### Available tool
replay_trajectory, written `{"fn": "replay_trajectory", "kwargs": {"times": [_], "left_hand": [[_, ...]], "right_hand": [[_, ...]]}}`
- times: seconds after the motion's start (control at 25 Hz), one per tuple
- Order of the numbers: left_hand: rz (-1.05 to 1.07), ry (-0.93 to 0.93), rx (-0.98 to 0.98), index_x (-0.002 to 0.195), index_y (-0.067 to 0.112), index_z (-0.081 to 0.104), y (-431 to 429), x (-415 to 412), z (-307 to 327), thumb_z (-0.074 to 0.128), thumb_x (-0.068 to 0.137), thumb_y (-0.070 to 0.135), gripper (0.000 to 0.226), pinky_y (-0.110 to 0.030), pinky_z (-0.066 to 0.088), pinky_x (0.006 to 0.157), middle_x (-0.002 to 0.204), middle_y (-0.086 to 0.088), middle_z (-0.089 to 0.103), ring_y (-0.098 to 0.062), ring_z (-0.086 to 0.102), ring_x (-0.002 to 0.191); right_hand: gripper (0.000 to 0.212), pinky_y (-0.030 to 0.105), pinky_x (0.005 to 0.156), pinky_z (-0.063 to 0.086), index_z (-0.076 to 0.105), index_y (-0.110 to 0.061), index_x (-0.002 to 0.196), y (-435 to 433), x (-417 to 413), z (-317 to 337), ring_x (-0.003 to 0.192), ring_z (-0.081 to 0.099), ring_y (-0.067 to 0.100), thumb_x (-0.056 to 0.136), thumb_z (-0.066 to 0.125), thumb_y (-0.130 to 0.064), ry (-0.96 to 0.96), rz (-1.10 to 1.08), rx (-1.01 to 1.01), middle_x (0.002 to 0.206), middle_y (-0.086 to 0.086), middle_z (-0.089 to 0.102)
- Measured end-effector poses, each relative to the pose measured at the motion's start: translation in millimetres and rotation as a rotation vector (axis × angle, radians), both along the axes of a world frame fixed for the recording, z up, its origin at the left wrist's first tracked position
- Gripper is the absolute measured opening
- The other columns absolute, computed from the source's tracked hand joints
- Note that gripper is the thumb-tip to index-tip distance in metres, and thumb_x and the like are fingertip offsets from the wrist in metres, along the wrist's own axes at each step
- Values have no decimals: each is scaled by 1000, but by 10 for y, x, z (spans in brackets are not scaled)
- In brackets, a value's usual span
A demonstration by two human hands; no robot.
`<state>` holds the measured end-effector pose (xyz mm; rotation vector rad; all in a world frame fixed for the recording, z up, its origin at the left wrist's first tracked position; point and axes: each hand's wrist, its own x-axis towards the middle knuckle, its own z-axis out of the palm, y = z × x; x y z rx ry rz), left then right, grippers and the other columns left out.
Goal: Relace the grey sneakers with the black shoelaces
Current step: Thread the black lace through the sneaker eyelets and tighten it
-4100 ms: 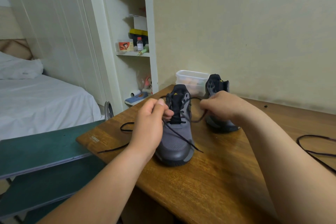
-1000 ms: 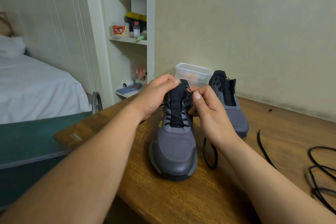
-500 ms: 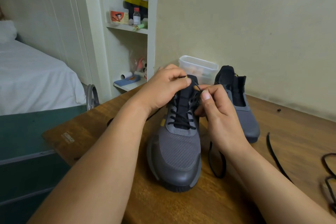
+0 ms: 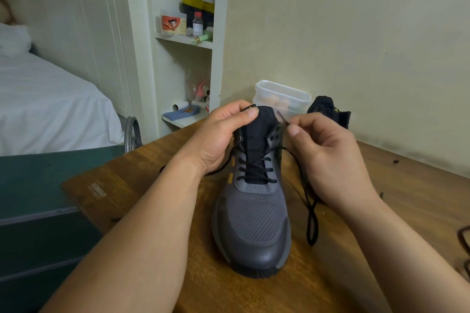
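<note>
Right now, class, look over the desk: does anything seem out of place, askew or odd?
Nothing spilled or damaged. The near grey sneaker is only half laced: its upper eyelets stand empty, and the black shoelace trails loose on the table beside it, its end pinched by the right hand.

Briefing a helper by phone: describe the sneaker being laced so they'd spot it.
On the wooden table, a grey sneaker stands between the left hand and right hand, toe toward the camera. Its lower eyelets carry black shoelace; the other sneaker sits farther back, mostly hidden.

Wooden table [image 4: 142, 185]; clear tub [image 4: 282, 95] at its far edge. Shelf [image 4: 185, 39] holding bottle [image 4: 197, 24]. White bed [image 4: 45, 99], left.
</note>
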<state>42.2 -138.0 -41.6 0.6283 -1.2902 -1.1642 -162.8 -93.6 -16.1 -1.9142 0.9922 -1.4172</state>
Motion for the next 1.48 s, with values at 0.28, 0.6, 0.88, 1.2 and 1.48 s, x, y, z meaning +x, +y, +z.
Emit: {"fn": "replay_trajectory", "kwargs": {"times": [0.28,0.6,0.88,1.2,1.48], "left_hand": [[-4,-1,-15,97,16,76,16,-10,-14,60,104,16,18,-42,50,98,101,-10,73,-23,66,99],[5,2,3,92,20,80,28,-5,-5,60,105,14,24,-43,50,100,99,-9,75,-22,67,97],[-6,-4,-3,92,20,80,43,-5,4,60,105,15,24,-41,50,98,97,-7,75,-20,67,95],[-11,-30,-42,91,21,80,33,-77,2,58,106,11,29,-31,57,83,93,-6,76,-16,71,86],[21,-36,-52,89,21,79,56,-97,15,58,106,11,29,-29,57,81,91,-5,76,-15,70,85]], "right_hand": [[10,27,76,58,76,-22,90,-6,18,-55,81,71,6,98,73,-20,220,13,-21,84,-10,76],[10,29,76,56,76,-24,94,-39,-26,-72,87,70,7,98,73,-15,322,-20,-153,87,-12,74],[10,30,81,57,76,-19,95,-41,-33,-44,88,71,12,100,69,-14,246,106,-11,90,-5,76],[11,37,88,59,76,-17,97,-16,81,-67,93,73,11,102,66,-16,219,97,36,94,-5,77],[10,33,80,58,74,-20,89,-3,119,-77,83,71,8,98,72,-20,199,-21,41,84,-7,76]]}}
